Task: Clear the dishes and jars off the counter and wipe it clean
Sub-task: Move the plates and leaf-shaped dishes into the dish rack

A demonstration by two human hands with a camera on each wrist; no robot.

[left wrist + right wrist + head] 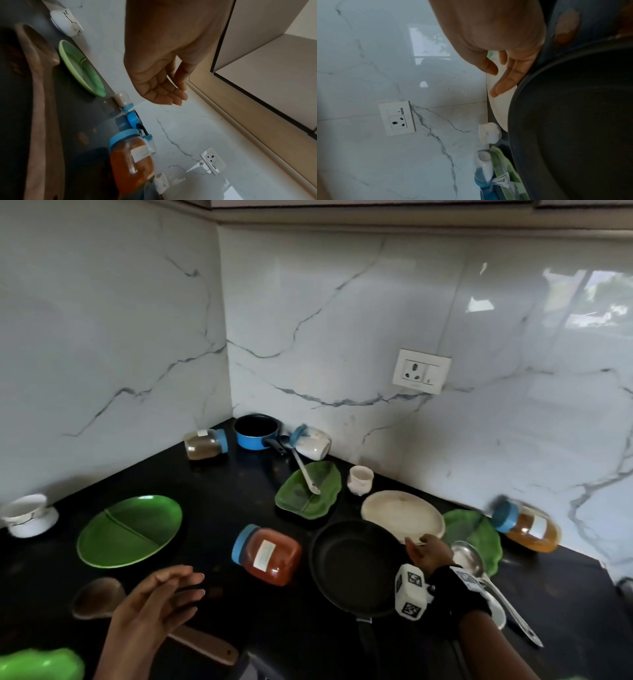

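My right hand [419, 544] reaches over the far rim of the black frying pan [356, 566]. Its straight fingers [503, 83] are at the near edge of the cream plate [400, 515]; whether they touch it I cannot tell. It holds nothing. My left hand [185, 585] hovers with relaxed, empty fingers above the wooden spoon [99, 594], left of the red spice jar [270, 556] lying on its side. A green divided plate [130, 530] sits beyond the left hand.
On the black counter [222, 498] lie a brown jar [205, 444], a blue saucepan [255, 433], a white jar [311, 441], a leaf plate with a spoon [308, 491], a small cup [359, 479], a yellow jar [527, 525], a steel ladle [469, 559] and a white bowl [27, 515].
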